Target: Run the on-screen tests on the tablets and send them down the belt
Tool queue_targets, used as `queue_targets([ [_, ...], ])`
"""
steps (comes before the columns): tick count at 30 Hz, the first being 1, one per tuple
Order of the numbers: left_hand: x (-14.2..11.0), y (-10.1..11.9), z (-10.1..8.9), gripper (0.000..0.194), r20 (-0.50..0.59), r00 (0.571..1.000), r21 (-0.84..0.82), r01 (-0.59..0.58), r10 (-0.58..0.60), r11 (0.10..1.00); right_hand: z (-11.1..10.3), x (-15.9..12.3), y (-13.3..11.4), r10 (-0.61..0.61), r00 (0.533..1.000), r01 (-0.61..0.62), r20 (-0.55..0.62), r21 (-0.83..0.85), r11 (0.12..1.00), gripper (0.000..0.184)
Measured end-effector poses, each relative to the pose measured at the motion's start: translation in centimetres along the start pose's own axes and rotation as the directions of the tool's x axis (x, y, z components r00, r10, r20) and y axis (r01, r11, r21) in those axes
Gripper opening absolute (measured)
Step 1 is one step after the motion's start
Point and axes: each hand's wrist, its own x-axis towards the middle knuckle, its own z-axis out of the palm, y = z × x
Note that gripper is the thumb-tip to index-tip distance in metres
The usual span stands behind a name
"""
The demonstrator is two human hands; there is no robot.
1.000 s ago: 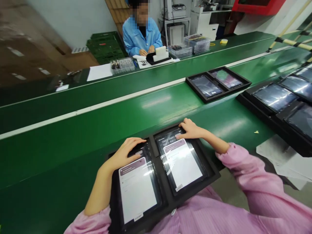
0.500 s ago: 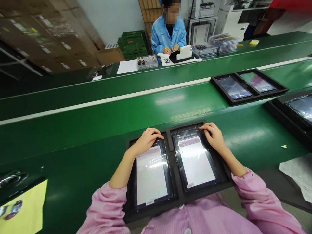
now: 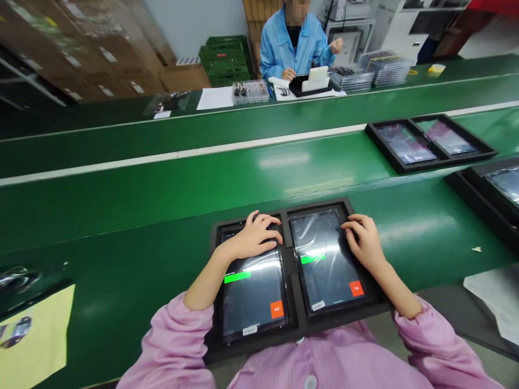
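Two tablets lie side by side in a black foam tray [image 3: 298, 294] close to my body. The left tablet [image 3: 251, 294] is lit, with a dark screen, a green bar and a red "Fail" square. On the right tablet [image 3: 328, 275] the same dark screen, green bar and red square show. My left hand [image 3: 259, 235] rests over the upper part of the left tablet, fingers spread toward its right edge, hiding part of the screen. At the right tablet's upper right edge is my right hand [image 3: 363, 237], its fingers bent but apart, holding nothing.
Another black tray with two tablets [image 3: 432, 141] sits on the green belt [image 3: 194, 186] ahead to the right. A further tray [image 3: 482, 202] stands at the right edge. Yellow paper [image 3: 40, 340] lies at left. A person in blue [image 3: 294, 43] works across the belt.
Both tablet screens changed from white pages to dark ones with green bars and red squares. My right hand slid down the right tablet's edge. The view turned right-to-left across the scene.
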Motion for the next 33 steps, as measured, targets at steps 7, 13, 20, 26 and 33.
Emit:
queue_targets([
  [7, -0.3, 0.0, -0.1, 0.035, 0.035, 0.999, 0.008, -0.027, 0.027, 1.000, -1.8, 0.8, -1.4, -0.387, 0.900, 0.332, 0.199, 0.262, 0.906, 0.035],
  [13, -0.9, 0.7, -0.1, 0.054, 0.072, 0.995, -0.005, -0.067, 0.068, 0.998, -1.9, 0.5, -1.3, -0.413, 0.901, 0.365, 0.133, 0.281, 0.888, 0.038],
  [20, -0.6, 1.0, -0.1, 0.049, 0.099, 0.995, -0.026, -0.012, 0.015, 1.000, -2.0, 0.3, -1.2, -0.308, 0.951, 0.304, 0.025, 0.105, 0.947, 0.037],
  [26, -0.4, 0.9, -0.4, 0.016, 0.051, 0.999, -0.022, 0.004, -0.003, 1.000, -0.7, -0.3, -0.1, 0.190, 0.981, -0.196, -0.047, -0.240, 0.951, 0.023],
  [33, -0.4, 1.1, -0.2, 0.020, 0.046, 0.999, -0.001, 0.020, -0.020, 1.000, 0.0, -0.6, 0.1, 0.257, 0.966, -0.242, 0.018, -0.274, 0.931, 0.024],
])
